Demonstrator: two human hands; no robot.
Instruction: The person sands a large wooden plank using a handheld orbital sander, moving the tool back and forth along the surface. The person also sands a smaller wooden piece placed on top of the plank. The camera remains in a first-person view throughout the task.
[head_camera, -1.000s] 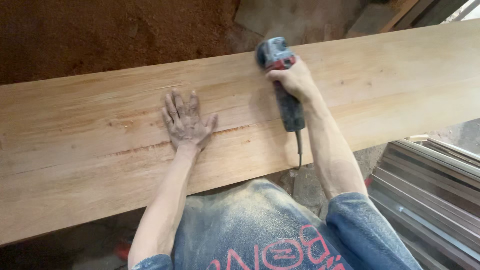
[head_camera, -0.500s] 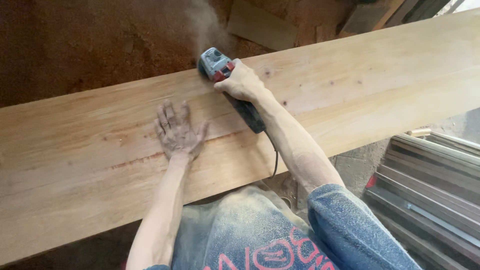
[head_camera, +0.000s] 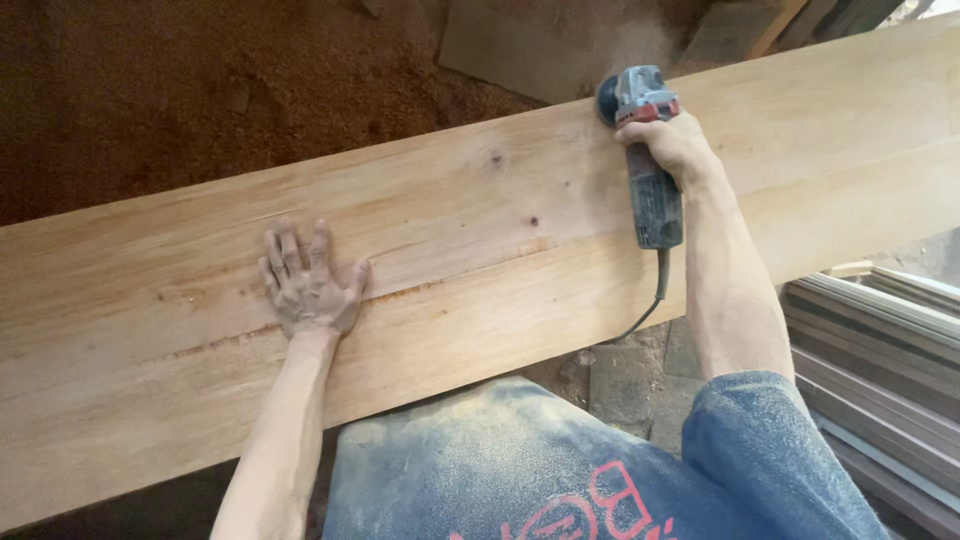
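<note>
A long, wide plank (head_camera: 500, 250) of pale wood runs across the view, rising from lower left to upper right. It is made of boards joined edge to edge, with a darker seam running its length and small knots near the middle. On it lies the left hand (head_camera: 305, 285), flat, fingers spread, dusty, over the seam. Well to the right, the grinder (head_camera: 642, 150) rests on the plank's far edge, gripped by the right hand (head_camera: 675, 145); its cord hangs off the near edge. Fine dust rises at the grinder's head.

1 grinder (head_camera: 645, 150), 1 board (head_camera: 480, 260), 2 hands (head_camera: 308, 285)
</note>
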